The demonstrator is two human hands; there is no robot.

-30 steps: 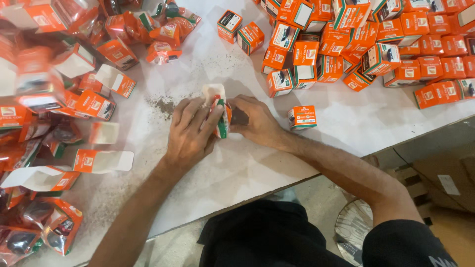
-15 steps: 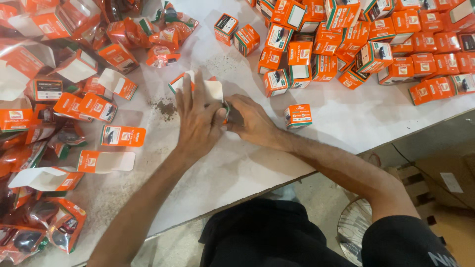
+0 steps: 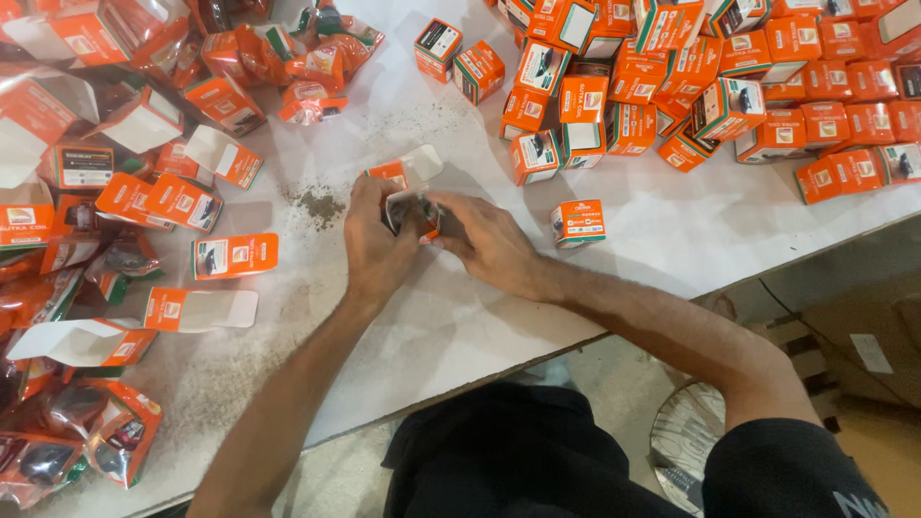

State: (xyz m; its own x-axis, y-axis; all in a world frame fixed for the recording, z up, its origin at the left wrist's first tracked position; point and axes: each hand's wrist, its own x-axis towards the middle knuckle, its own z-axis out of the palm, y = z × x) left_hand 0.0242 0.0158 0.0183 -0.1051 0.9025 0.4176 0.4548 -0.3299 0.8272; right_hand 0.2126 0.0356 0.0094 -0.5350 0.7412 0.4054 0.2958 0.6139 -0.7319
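Both hands, the left hand [image 3: 376,251] and right hand [image 3: 486,242], pinch a small orange carton [image 3: 411,197] mid-table [image 3: 662,235], its flap open; it looks light, thin and crushable, best held by its edges.

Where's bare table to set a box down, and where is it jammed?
Free: the white table between the hands and its near edge, and right of the lone closed box. Also a strip above the open box in both hands. Crowded: flat cartons left, closed-box pile top right.
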